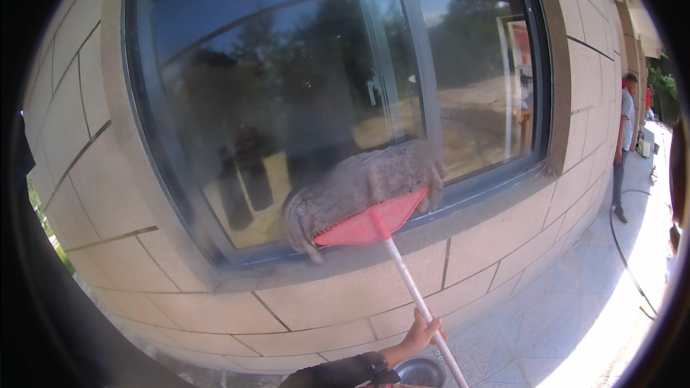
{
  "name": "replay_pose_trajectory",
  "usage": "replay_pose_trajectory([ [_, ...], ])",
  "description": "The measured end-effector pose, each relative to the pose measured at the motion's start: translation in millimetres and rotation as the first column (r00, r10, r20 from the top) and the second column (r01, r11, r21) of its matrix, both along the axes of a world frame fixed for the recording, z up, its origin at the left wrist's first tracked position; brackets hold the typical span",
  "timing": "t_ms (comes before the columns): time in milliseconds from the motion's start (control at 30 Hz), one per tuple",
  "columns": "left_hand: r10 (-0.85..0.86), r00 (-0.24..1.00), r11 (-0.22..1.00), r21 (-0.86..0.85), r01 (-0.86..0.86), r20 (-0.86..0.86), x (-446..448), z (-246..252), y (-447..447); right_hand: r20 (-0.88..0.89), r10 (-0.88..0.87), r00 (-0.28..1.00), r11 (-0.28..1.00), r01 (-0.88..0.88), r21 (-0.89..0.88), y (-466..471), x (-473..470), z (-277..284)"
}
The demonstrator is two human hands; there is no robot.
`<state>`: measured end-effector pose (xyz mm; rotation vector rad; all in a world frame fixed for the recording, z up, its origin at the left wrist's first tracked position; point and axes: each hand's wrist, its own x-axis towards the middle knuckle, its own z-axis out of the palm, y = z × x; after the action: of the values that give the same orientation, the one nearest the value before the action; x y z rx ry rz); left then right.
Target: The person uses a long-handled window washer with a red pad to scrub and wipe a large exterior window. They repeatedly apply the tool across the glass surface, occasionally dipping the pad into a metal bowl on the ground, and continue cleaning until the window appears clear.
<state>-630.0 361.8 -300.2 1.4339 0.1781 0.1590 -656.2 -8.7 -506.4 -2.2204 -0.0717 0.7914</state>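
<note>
My left hand [423, 330], in a dark sleeve with a dark band at the wrist, grips the pale pole [408, 274] of a broom. At the pole's upper end is a red plastic broom head [372, 222]. A wet-looking grey-brown cloth [366, 183] covers its bristles, its ends hanging down on both sides. The cloth lies against the lower part of a window pane [280, 102], just above the sill. Dark framing [418, 53] divides the glass, which reflects trees and sky. My right hand is out of view.
Beige stone cladding [345, 301] surrounds the window. Below my left hand stands a metal basin [420, 373]. At the right, a person [625, 129] stands by the wall, and a dark hose [620, 242] runs over the paved ground [544, 312].
</note>
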Motion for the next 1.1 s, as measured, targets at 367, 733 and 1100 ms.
replay_pose_trajectory([
  [367, 0.026, 0.993, 0.997, 0.071, -0.035, 0.118, -25.9, 33.9, 30.0, 0.079, 0.034, 0.996, 0.999, -0.036, 0.031, 34.0, 13.8, 12.6],
  [733, 0.352, 0.708, 0.867, 0.071, -0.493, 0.613, -28.5, 324.4, 204.6, 0.544, 0.168, 0.822, 0.936, -0.306, 0.173, 282.9, 83.0, 190.2],
  [1100, 0.422, 0.614, 0.805, 0.036, -0.593, 0.667, -15.4, 203.0, 220.5, 0.530, 0.294, 0.795, 0.904, -0.412, 0.116, 245.4, 100.9, 121.8],
])
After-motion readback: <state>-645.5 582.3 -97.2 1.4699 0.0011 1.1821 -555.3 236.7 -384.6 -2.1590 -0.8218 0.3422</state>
